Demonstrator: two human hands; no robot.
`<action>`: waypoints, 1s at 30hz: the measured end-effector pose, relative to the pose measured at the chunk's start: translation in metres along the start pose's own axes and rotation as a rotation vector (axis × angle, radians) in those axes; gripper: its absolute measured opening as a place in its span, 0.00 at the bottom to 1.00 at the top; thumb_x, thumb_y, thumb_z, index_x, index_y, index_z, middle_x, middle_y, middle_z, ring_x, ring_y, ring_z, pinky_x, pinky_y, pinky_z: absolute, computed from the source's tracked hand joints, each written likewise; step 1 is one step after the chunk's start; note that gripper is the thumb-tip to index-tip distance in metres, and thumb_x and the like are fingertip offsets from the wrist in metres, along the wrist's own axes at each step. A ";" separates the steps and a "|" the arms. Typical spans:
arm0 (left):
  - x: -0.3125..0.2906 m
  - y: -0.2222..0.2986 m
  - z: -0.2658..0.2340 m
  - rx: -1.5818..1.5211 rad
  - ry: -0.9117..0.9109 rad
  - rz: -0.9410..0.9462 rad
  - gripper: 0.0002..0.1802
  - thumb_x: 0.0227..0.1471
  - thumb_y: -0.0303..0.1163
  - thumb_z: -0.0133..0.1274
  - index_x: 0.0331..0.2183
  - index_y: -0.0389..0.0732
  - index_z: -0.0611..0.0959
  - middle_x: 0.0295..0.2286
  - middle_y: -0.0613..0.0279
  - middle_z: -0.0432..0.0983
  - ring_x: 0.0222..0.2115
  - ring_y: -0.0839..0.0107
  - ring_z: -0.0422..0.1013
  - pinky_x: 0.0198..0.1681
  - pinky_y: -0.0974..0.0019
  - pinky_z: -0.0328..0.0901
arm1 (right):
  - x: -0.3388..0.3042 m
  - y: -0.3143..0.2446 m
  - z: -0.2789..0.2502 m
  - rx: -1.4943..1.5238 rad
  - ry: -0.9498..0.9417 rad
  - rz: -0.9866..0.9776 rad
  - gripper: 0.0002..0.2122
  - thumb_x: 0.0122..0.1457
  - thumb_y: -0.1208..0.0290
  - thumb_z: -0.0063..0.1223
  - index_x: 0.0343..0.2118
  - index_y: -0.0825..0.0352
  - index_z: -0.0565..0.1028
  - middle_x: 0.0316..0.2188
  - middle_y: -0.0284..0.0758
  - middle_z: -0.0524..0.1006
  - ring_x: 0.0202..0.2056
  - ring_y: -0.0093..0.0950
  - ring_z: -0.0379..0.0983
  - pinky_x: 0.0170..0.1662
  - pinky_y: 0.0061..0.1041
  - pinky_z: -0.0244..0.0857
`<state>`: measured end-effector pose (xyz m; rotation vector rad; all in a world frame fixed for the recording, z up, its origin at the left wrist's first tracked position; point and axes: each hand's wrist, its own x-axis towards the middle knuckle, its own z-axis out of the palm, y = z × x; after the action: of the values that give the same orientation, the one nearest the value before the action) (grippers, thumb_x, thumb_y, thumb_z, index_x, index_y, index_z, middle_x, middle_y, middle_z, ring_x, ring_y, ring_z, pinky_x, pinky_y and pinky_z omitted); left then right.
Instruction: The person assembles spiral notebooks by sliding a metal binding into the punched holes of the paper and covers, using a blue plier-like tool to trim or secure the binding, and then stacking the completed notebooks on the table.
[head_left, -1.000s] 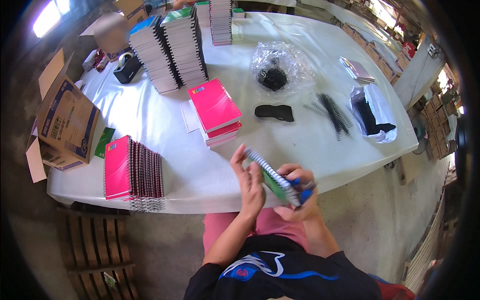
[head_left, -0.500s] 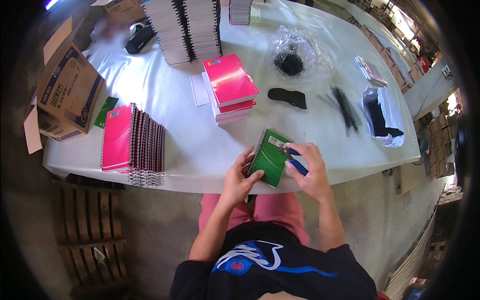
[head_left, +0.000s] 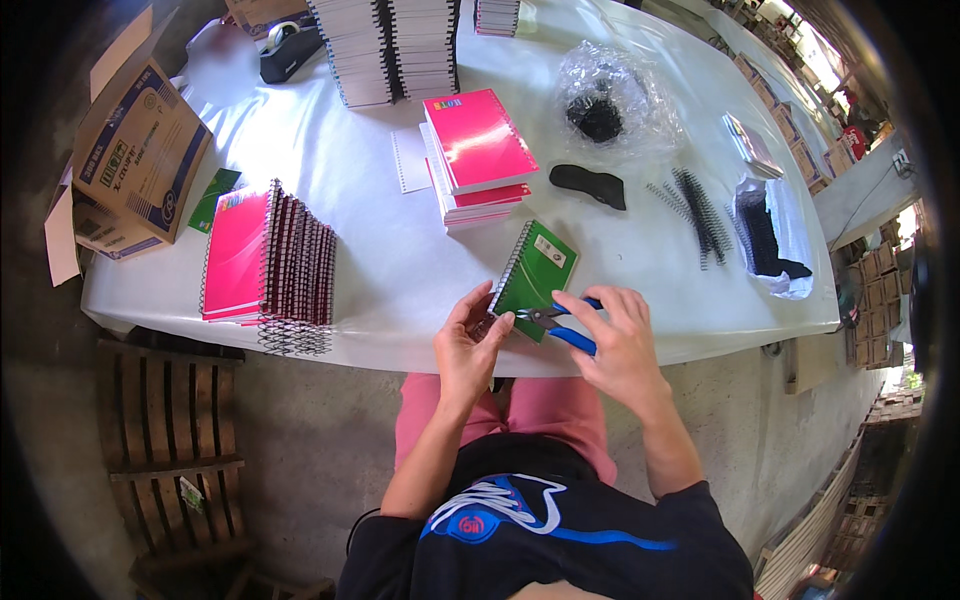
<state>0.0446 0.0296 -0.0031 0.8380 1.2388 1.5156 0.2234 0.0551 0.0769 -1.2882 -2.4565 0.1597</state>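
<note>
A green spiral notebook (head_left: 540, 262) lies tilted near the table's front edge. My left hand (head_left: 470, 345) is closed on its lower left corner, with fingers behind the coil and the thumb in front. In my right hand (head_left: 617, 345) are blue-handled cutting pliers (head_left: 574, 341), gripped around the handles. Their metal jaws reach across the notebook's lower part to the coil's lower end, beside my left thumb. Whether the jaws are closed on the wire I cannot tell.
Beyond the notebook stands a stack of pink notebooks (head_left: 484, 140). Spiral-bound pink notebooks (head_left: 236, 260) and an open carton (head_left: 140, 165) are at left. Tall page stacks (head_left: 425, 50) stand behind. Black coils (head_left: 700, 220), a black curved object (head_left: 588, 186) and crumpled plastic (head_left: 640, 95) lie rightward.
The pliers have moved left and down from the notebook's upper right to the coil's lower end. My left hand has shifted down along the coil. The view has shifted slightly.
</note>
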 end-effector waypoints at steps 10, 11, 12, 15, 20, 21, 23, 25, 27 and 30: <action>-0.003 -0.001 0.005 0.065 0.127 0.065 0.19 0.50 0.22 0.57 0.46 0.33 0.78 0.29 0.68 0.77 0.27 0.84 0.68 0.33 0.80 0.64 | 0.016 -0.009 0.006 -0.041 -0.003 -0.050 0.27 0.39 0.72 0.63 0.48 0.55 0.73 0.38 0.37 0.69 0.43 0.36 0.65 0.50 0.37 0.55; -0.003 -0.002 0.004 0.076 0.125 0.077 0.19 0.49 0.22 0.57 0.46 0.34 0.78 0.28 0.68 0.77 0.26 0.85 0.67 0.32 0.80 0.64 | 0.018 -0.009 0.007 -0.045 -0.007 -0.055 0.27 0.39 0.72 0.63 0.48 0.55 0.73 0.38 0.37 0.69 0.43 0.36 0.65 0.50 0.37 0.55; -0.003 -0.005 0.003 0.087 0.123 0.089 0.19 0.49 0.21 0.57 0.45 0.34 0.79 0.27 0.69 0.77 0.25 0.86 0.67 0.31 0.80 0.64 | 0.019 -0.010 0.007 -0.049 -0.012 -0.059 0.27 0.39 0.71 0.63 0.47 0.55 0.73 0.38 0.36 0.69 0.44 0.36 0.65 0.50 0.37 0.55; -0.005 -0.006 0.001 0.159 0.124 0.152 0.18 0.47 0.20 0.57 0.44 0.36 0.80 0.25 0.69 0.76 0.23 0.87 0.66 0.29 0.81 0.63 | 0.022 -0.015 0.006 -0.063 -0.035 -0.078 0.25 0.39 0.70 0.64 0.46 0.55 0.73 0.36 0.34 0.70 0.42 0.34 0.66 0.46 0.37 0.57; -0.006 -0.004 0.002 0.227 0.133 0.211 0.19 0.46 0.19 0.57 0.44 0.37 0.80 0.23 0.68 0.76 0.22 0.87 0.66 0.28 0.81 0.63 | 0.022 -0.015 0.007 -0.098 -0.055 -0.072 0.19 0.42 0.65 0.63 0.41 0.56 0.75 0.30 0.31 0.70 0.35 0.31 0.68 0.36 0.34 0.58; -0.005 -0.007 0.002 0.216 0.133 0.209 0.19 0.46 0.19 0.57 0.44 0.37 0.80 0.23 0.69 0.76 0.22 0.87 0.66 0.28 0.81 0.63 | 0.022 -0.015 0.007 -0.113 -0.028 -0.088 0.19 0.41 0.64 0.63 0.40 0.55 0.75 0.29 0.30 0.70 0.34 0.30 0.69 0.34 0.33 0.58; -0.005 -0.009 0.003 0.195 0.131 0.197 0.19 0.46 0.19 0.57 0.44 0.37 0.80 0.23 0.69 0.76 0.23 0.87 0.66 0.28 0.80 0.63 | 0.022 -0.009 0.013 -0.118 -0.025 -0.097 0.19 0.41 0.64 0.63 0.39 0.56 0.75 0.28 0.31 0.71 0.32 0.30 0.70 0.32 0.31 0.59; -0.005 -0.010 0.004 0.175 0.127 0.176 0.19 0.46 0.19 0.56 0.44 0.37 0.80 0.23 0.68 0.76 0.23 0.87 0.66 0.28 0.80 0.63 | 0.019 -0.003 0.021 -0.125 -0.036 -0.092 0.19 0.40 0.64 0.63 0.39 0.56 0.75 0.26 0.31 0.71 0.31 0.30 0.71 0.30 0.30 0.60; -0.003 -0.012 0.002 0.193 0.114 0.155 0.19 0.47 0.20 0.56 0.44 0.36 0.80 0.25 0.68 0.77 0.24 0.87 0.67 0.29 0.80 0.63 | 0.017 0.000 0.027 -0.134 -0.059 -0.075 0.18 0.41 0.64 0.63 0.38 0.56 0.75 0.24 0.30 0.71 0.29 0.30 0.72 0.30 0.29 0.62; -0.002 -0.007 0.002 0.136 0.118 0.082 0.20 0.48 0.20 0.56 0.46 0.34 0.78 0.27 0.68 0.77 0.26 0.86 0.67 0.31 0.80 0.64 | 0.019 -0.001 0.015 -0.028 -0.143 0.019 0.20 0.41 0.64 0.63 0.41 0.56 0.74 0.29 0.31 0.71 0.35 0.31 0.71 0.40 0.35 0.63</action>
<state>0.0490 0.0287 -0.0092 0.9083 1.4221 1.5791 0.2075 0.0706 0.0682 -1.3561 -2.5745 0.2297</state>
